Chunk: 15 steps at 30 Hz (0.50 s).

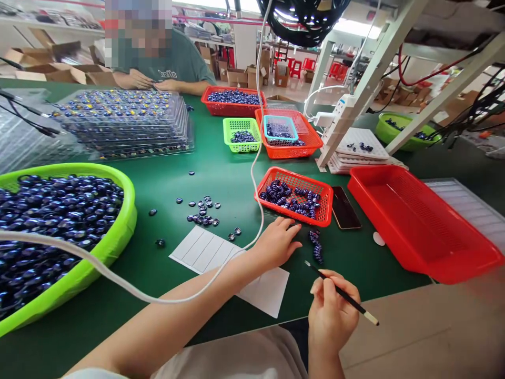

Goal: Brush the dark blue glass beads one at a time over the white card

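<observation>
My left hand point(279, 243) reaches across the table with fingers and thumb apart, palm down, at the front edge of a red basket point(326, 202). Inside that basket lie many shiny dark blue-purple pieces point(279, 193). A short curved row of the same pieces point(316, 246) rests on the table between my two hands. My right hand point(333, 310) grips a slim black pen-like tool point(347, 297) with a pale rear end, its small light tip pointing up and left towards my left hand. Under my left forearm is a lined white paper sheet point(197, 247).
A large green basket point(128, 210) heaped with dark pieces stands left; loose pieces point(203, 210) lie mid-table. A white cable point(254, 168) crosses the table. A phone point(346, 208) and red tray point(418, 221) sit right. Clear stacked trays point(138, 126) are before a co-worker point(165, 63).
</observation>
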Each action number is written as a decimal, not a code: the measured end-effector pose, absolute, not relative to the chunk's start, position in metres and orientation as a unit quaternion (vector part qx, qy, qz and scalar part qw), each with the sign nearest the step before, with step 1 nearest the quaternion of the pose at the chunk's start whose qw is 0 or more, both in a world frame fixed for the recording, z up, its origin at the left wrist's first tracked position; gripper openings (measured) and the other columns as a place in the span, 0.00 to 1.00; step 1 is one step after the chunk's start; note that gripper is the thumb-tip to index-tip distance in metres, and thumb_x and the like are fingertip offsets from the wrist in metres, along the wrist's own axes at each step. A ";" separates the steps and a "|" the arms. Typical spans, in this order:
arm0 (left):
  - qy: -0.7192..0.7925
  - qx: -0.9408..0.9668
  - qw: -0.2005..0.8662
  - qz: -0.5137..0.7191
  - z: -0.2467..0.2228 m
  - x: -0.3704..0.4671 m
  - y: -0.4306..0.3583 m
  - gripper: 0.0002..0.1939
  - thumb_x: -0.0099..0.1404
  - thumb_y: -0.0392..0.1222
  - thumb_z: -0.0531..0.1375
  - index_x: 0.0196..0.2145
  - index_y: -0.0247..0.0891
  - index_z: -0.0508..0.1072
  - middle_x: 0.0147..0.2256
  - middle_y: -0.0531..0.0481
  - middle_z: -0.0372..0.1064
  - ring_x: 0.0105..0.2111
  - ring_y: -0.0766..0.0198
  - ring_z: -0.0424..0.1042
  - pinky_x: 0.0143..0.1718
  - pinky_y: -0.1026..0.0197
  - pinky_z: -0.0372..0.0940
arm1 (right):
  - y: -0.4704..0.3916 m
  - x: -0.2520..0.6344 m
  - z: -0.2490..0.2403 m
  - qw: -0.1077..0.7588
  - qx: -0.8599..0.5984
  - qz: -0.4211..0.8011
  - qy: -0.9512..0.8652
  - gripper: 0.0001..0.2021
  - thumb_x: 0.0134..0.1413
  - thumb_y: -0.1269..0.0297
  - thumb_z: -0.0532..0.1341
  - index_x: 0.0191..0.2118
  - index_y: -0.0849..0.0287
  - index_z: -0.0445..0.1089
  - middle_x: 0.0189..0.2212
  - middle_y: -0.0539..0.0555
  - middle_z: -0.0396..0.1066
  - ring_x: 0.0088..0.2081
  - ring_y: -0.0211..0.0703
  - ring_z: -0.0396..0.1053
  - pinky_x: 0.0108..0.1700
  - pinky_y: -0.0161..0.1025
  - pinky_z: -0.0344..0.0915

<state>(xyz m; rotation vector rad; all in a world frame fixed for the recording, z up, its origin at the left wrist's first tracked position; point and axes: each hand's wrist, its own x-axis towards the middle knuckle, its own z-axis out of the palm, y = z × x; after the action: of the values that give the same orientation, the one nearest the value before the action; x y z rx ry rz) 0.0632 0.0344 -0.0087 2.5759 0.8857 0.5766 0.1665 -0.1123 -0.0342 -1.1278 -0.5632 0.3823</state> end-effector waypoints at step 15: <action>0.235 0.908 0.267 0.222 -0.031 0.046 0.037 0.23 0.67 0.27 0.54 0.58 0.36 0.68 0.54 0.40 0.73 0.55 0.52 0.71 0.55 0.49 0.71 | -0.052 0.201 -0.023 0.771 -0.490 0.362 -0.185 0.11 0.52 0.59 0.70 0.38 0.55 0.71 0.35 0.49 0.78 0.36 0.40 0.78 0.51 0.46 0.70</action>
<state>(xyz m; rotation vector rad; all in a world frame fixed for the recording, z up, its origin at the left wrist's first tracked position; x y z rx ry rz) 0.0458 0.0373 -0.0315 2.4498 0.6342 0.5983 0.2012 -0.0524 -0.0231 -1.0635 -0.4017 0.7857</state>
